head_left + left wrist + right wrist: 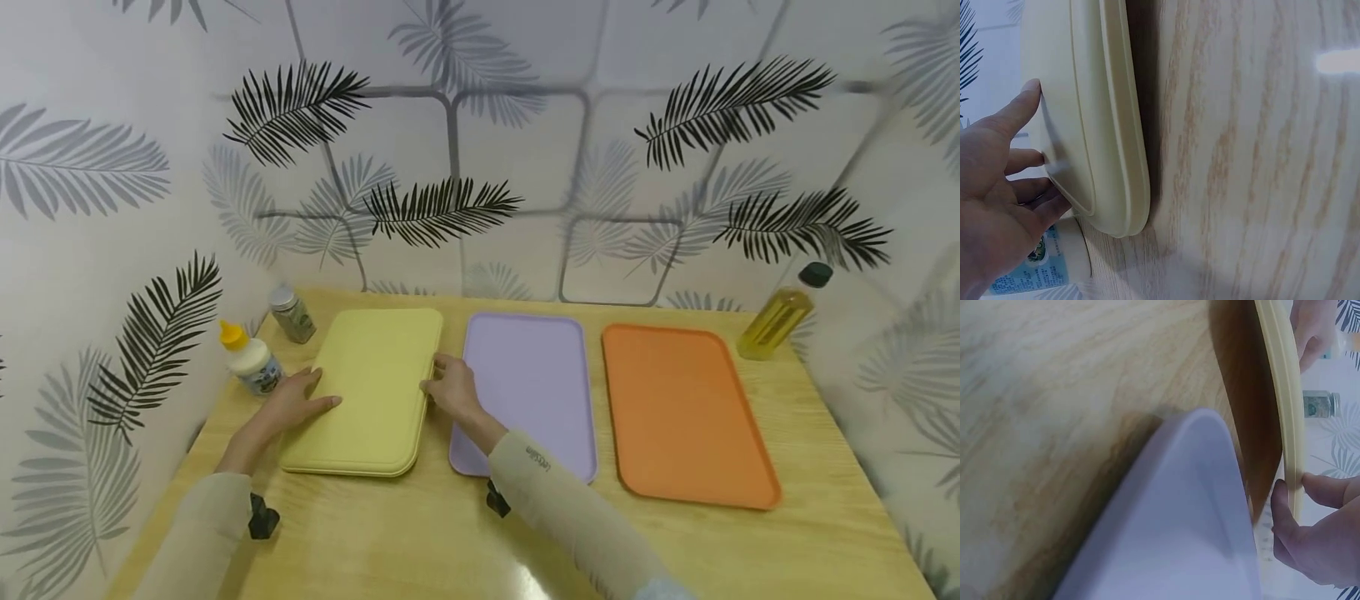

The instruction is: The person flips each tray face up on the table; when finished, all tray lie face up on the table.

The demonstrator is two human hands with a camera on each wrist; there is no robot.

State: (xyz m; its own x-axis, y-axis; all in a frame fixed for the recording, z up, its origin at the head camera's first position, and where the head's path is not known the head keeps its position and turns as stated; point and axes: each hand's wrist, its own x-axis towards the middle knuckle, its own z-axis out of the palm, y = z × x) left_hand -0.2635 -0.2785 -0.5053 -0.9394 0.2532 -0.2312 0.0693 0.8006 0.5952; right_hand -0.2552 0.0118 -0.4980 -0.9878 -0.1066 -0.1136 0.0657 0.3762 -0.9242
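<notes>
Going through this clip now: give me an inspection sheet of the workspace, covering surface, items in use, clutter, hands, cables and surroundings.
Surface: wood-grain table, with a bright reflection at the near edge of the head view.
Items in use: yellow tray, between the hands; purple tray and orange tray lie to its right.
Clutter: white bottle with yellow cap and small jar at left; bottle of yellow liquid at far right.
Left hand: touches the yellow tray's left side, thumb on top.
Right hand: pinches its right edge.
Cables: nothing seen.
Surroundings: leaf-printed backdrop behind and at both sides.
</notes>
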